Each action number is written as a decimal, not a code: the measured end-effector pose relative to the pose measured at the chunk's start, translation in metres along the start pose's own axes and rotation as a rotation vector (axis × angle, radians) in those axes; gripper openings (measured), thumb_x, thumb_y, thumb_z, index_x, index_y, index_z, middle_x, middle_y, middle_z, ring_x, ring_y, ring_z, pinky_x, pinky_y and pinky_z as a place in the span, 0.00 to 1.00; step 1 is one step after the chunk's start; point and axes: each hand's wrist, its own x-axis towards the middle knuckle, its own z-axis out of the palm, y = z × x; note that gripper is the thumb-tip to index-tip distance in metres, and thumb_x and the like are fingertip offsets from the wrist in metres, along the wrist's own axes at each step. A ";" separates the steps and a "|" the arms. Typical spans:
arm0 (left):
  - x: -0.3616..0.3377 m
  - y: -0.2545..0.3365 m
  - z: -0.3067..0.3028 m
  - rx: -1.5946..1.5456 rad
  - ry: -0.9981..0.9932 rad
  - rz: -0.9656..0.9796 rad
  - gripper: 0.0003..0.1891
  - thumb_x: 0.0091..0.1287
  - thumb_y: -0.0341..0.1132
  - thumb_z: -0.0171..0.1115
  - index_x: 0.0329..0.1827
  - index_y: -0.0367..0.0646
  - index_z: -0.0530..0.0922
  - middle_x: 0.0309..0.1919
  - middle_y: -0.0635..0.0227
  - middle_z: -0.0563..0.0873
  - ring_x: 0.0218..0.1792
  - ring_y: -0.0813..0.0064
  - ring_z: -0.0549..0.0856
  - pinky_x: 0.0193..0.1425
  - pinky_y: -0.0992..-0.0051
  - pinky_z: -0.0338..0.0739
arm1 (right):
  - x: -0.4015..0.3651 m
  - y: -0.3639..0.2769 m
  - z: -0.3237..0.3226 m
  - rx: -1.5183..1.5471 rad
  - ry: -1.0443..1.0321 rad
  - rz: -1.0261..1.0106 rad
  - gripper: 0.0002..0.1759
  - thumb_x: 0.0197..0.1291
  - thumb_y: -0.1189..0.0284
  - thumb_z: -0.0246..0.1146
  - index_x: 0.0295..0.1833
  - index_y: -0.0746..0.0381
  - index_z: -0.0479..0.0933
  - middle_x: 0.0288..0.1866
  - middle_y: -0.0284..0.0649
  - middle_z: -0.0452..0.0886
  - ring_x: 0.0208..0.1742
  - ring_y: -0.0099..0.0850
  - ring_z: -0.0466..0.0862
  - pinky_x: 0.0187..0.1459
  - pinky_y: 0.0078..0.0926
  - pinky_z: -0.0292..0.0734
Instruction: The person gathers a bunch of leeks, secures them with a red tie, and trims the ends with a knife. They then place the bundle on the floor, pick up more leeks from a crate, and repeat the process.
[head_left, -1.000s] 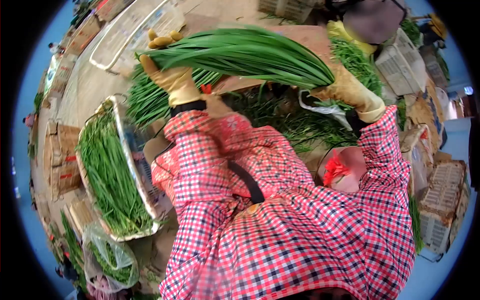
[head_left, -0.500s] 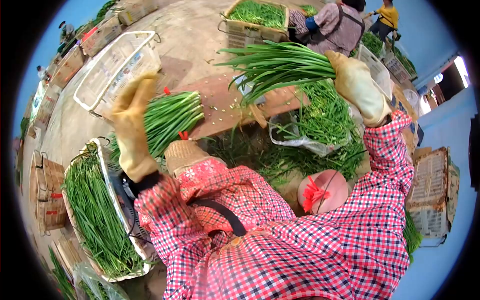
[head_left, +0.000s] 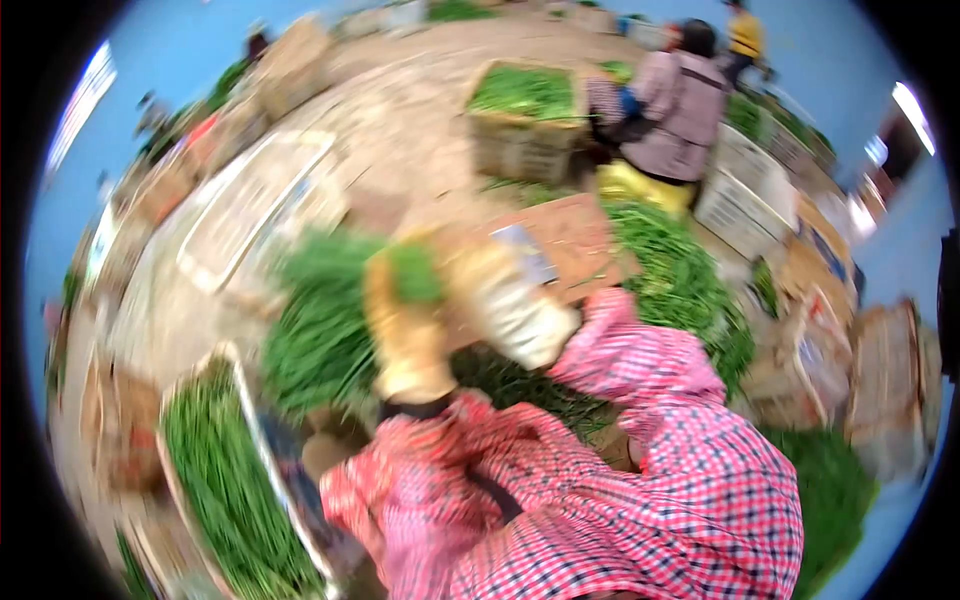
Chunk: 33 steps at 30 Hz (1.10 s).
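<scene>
Yellow-gloved left hand (head_left: 405, 335) and right hand (head_left: 515, 305) were side by side, long green leaf pile (head_left: 315, 335) just beside left. Grips too blurry to tell. Gathering step imo; next needed firm grab.

In heavy blur, the gloved left hand (head_left: 405, 335) and right hand (head_left: 512, 300) sit close beside a green bunch (head_left: 318, 335).

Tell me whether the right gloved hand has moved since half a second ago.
Yes. The right gloved hand has dropped from beyond the right end of the wooden board to its near edge, leftward, close to the left gloved hand. Blur hides its grip.
</scene>
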 end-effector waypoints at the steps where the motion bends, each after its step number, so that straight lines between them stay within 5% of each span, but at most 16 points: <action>1: 0.002 0.023 -0.013 -0.011 -0.121 -0.073 0.34 0.68 0.50 0.66 0.69 0.34 0.70 0.60 0.50 0.82 0.62 0.60 0.80 0.68 0.60 0.74 | 0.010 -0.018 0.002 -0.036 -0.047 0.056 0.09 0.59 0.71 0.57 0.43 0.63 0.74 0.29 0.36 0.77 0.29 0.29 0.79 0.26 0.30 0.73; 2: -0.006 0.026 0.002 0.277 0.070 0.140 0.36 0.66 0.52 0.66 0.69 0.33 0.70 0.61 0.50 0.81 0.64 0.56 0.77 0.71 0.54 0.70 | 0.020 -0.037 0.003 -0.074 -0.096 0.111 0.08 0.59 0.71 0.58 0.41 0.63 0.75 0.27 0.34 0.76 0.29 0.28 0.78 0.25 0.29 0.71; 4: -0.003 0.054 -0.030 0.202 0.012 0.155 0.35 0.66 0.53 0.66 0.68 0.35 0.72 0.62 0.53 0.81 0.64 0.55 0.78 0.72 0.53 0.69 | 0.025 -0.046 0.008 0.001 0.070 0.062 0.10 0.59 0.69 0.58 0.42 0.64 0.75 0.27 0.34 0.76 0.29 0.29 0.78 0.26 0.28 0.70; 7: 0.004 0.097 -0.064 0.207 0.073 0.191 0.33 0.66 0.53 0.65 0.66 0.37 0.75 0.63 0.59 0.81 0.64 0.57 0.78 0.73 0.53 0.68 | 0.028 -0.068 0.029 -0.002 0.016 0.055 0.19 0.58 0.66 0.58 0.51 0.69 0.74 0.30 0.35 0.76 0.29 0.29 0.78 0.29 0.31 0.69; 11: 0.000 0.118 -0.065 0.222 -0.094 0.114 0.28 0.72 0.46 0.60 0.69 0.36 0.72 0.64 0.60 0.80 0.64 0.56 0.78 0.71 0.54 0.72 | 0.033 -0.073 0.039 0.070 0.013 0.011 0.19 0.59 0.65 0.59 0.50 0.68 0.75 0.30 0.36 0.79 0.30 0.29 0.80 0.28 0.32 0.71; 15: 0.005 0.130 -0.043 0.295 0.360 0.279 0.25 0.69 0.45 0.63 0.65 0.42 0.78 0.61 0.62 0.83 0.62 0.62 0.80 0.69 0.58 0.73 | 0.033 -0.071 0.054 0.099 0.088 0.012 0.14 0.58 0.66 0.59 0.43 0.65 0.75 0.31 0.36 0.79 0.31 0.30 0.81 0.27 0.31 0.72; 16: 0.007 0.153 -0.070 0.325 0.209 0.197 0.23 0.69 0.46 0.62 0.63 0.43 0.79 0.57 0.63 0.85 0.58 0.66 0.82 0.68 0.59 0.73 | 0.037 -0.081 0.066 0.153 0.140 0.003 0.12 0.58 0.67 0.59 0.40 0.64 0.76 0.31 0.36 0.79 0.31 0.31 0.80 0.27 0.32 0.73; 17: 0.013 0.173 -0.093 0.039 -0.266 -0.133 0.26 0.74 0.45 0.55 0.69 0.37 0.73 0.63 0.56 0.80 0.63 0.64 0.78 0.74 0.59 0.66 | 0.044 -0.086 0.082 0.237 0.156 -0.017 0.11 0.58 0.68 0.60 0.41 0.64 0.75 0.31 0.37 0.79 0.31 0.30 0.80 0.26 0.31 0.73; 18: 0.007 0.170 -0.082 -0.142 -0.272 -0.250 0.25 0.77 0.43 0.51 0.71 0.35 0.70 0.65 0.54 0.77 0.66 0.64 0.75 0.75 0.60 0.63 | 0.050 -0.081 0.094 0.315 0.126 -0.046 0.10 0.58 0.69 0.60 0.42 0.64 0.75 0.31 0.37 0.78 0.31 0.30 0.81 0.25 0.30 0.73; 19: 0.000 0.166 -0.079 0.114 -0.281 -0.090 0.25 0.78 0.40 0.49 0.73 0.33 0.66 0.67 0.51 0.75 0.70 0.67 0.71 0.78 0.61 0.58 | 0.058 -0.079 0.115 0.396 0.082 -0.083 0.10 0.59 0.70 0.60 0.43 0.64 0.74 0.31 0.37 0.78 0.30 0.30 0.81 0.24 0.29 0.74; 23: 0.041 0.175 -0.080 0.597 0.223 0.601 0.13 0.69 0.37 0.62 0.51 0.40 0.83 0.49 0.59 0.88 0.51 0.64 0.86 0.59 0.61 0.82 | 0.087 -0.090 0.186 0.622 -0.077 -0.166 0.10 0.60 0.75 0.60 0.47 0.64 0.72 0.31 0.39 0.78 0.29 0.28 0.81 0.22 0.25 0.75; 25: 0.047 0.191 -0.092 0.443 0.267 0.480 0.11 0.68 0.38 0.64 0.49 0.42 0.84 0.49 0.60 0.88 0.51 0.64 0.86 0.60 0.60 0.81 | 0.092 -0.091 0.195 0.561 -0.180 -0.156 0.11 0.61 0.77 0.60 0.49 0.64 0.71 0.31 0.39 0.78 0.29 0.27 0.82 0.20 0.23 0.76; 28: 0.062 0.197 -0.096 0.263 0.403 0.427 0.11 0.68 0.39 0.65 0.48 0.43 0.85 0.50 0.59 0.88 0.52 0.63 0.85 0.61 0.60 0.81 | 0.106 -0.086 0.185 0.377 -0.311 -0.168 0.24 0.55 0.81 0.61 0.59 0.62 0.71 0.42 0.43 0.84 0.43 0.36 0.86 0.37 0.31 0.82; 30: 0.063 0.199 -0.124 0.420 0.360 0.489 0.13 0.70 0.37 0.64 0.53 0.42 0.83 0.50 0.60 0.87 0.52 0.63 0.85 0.61 0.61 0.81 | 0.103 -0.086 0.205 0.542 -0.328 -0.134 0.27 0.53 0.82 0.61 0.61 0.61 0.70 0.45 0.43 0.83 0.46 0.38 0.86 0.41 0.33 0.82; 31: 0.059 0.199 -0.142 0.641 0.385 0.544 0.16 0.66 0.29 0.64 0.58 0.42 0.79 0.52 0.59 0.86 0.51 0.65 0.85 0.59 0.64 0.82 | 0.096 -0.093 0.223 0.538 -0.068 -0.182 0.14 0.60 0.82 0.57 0.52 0.62 0.71 0.35 0.39 0.80 0.34 0.31 0.85 0.30 0.26 0.83; 33: 0.051 0.196 -0.169 1.086 0.492 0.661 0.32 0.59 0.12 0.64 0.67 0.42 0.72 0.55 0.59 0.84 0.49 0.68 0.86 0.55 0.72 0.84 | 0.077 -0.106 0.243 0.528 -0.227 -0.190 0.15 0.60 0.82 0.57 0.52 0.61 0.71 0.37 0.40 0.81 0.37 0.32 0.86 0.32 0.27 0.83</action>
